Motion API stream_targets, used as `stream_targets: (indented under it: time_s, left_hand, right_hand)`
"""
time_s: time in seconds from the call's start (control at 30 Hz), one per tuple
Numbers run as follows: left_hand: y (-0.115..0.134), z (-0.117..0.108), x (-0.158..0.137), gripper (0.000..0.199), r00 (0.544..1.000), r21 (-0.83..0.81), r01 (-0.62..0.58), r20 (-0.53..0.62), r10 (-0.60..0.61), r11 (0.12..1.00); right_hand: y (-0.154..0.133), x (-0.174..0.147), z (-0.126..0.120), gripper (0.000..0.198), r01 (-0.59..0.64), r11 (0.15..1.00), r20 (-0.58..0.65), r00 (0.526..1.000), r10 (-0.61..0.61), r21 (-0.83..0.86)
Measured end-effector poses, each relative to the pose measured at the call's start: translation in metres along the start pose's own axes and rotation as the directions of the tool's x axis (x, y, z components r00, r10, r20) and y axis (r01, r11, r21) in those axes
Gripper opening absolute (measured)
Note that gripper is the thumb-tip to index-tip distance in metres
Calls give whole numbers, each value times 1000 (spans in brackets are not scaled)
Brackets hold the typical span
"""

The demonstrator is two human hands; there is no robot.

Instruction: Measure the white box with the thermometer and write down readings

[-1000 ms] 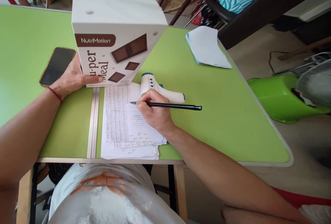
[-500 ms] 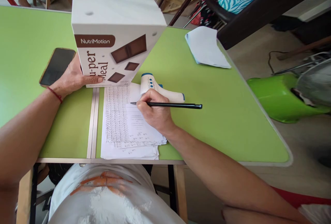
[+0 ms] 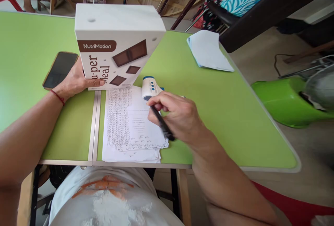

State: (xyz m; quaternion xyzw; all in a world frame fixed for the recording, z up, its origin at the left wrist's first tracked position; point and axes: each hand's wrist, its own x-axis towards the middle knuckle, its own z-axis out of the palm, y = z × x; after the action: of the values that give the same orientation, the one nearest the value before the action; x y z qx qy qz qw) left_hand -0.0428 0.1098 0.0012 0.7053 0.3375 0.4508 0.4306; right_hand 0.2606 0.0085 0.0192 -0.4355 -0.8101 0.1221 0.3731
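My left hand grips a white NutriMotion box by its lower left corner, thumb across the front, the box upright at the top of the papers. In my right hand is a black pen, its back end pointing down toward me and slightly blurred. The pen is held above the right edge of a stack of papers covered with small handwriting. Just beyond that hand lies a white and blue infrared thermometer, its handle mostly hidden by the hand.
A smartphone lies left of the box on the green table. Folded white sheets rest near the far right edge. On the floor to the right is a bright green plastic bin. A metal seam crosses the tabletop.
My right hand has lifted away from the paper and shifted right, and the pen has swung from level to slanting downward. My left hand still holds the box in place.
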Motion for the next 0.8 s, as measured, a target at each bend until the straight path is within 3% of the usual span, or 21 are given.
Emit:
stream_targets:
  time_s: [0.13, 0.3, 0.37, 0.43, 0.5, 0.57, 0.63, 0.73, 0.8]
  left_hand:
    - [1, 0, -1, 70, 1000, -17, 7, -10, -8, 1000]
    - [11, 4, -3, 65, 998, -71, 59, -15, -61, 996]
    - [13, 4, -4, 64, 997, -54, 68, -40, -70, 996]
    - [13, 3, -4, 66, 996, -32, 70, -58, -72, 997]
    - [12, 2, -4, 65, 997, -19, 60, -54, -61, 998]
    - [11, 1, -4, 62, 999, -17, 34, -38, -35, 999]
    - [11, 2, -3, 59, 999, -31, 21, -28, -22, 999]
    - [11, 2, -4, 62, 999, -44, 23, -44, -25, 999]
    - [9, 1, -5, 70, 995, -33, 39, -86, -42, 999]
  right_hand:
    - [2, -4, -7, 19, 175, 970, 238, 962, -132, -171]
    - [-2, -2, -7, 23, 196, 954, 479, 875, -65, -227]
    - [0, 2, -11, 23, 118, 966, 462, 887, 1, -230]
    - [9, 6, -15, 23, -4, 958, 326, 940, 101, -286]
    - [21, 10, -17, 36, -128, 910, 168, 964, 208, -394]
    - [32, 13, -14, 56, -193, 857, 125, 951, 284, -478]
    - [38, 15, -9, 66, -232, 826, 163, 919, 360, -514]
    - [40, 18, -3, 54, -304, 802, 227, 854, 468, -514]
    - [38, 19, -3, 43, -365, 811, 213, 841, 498, -457]
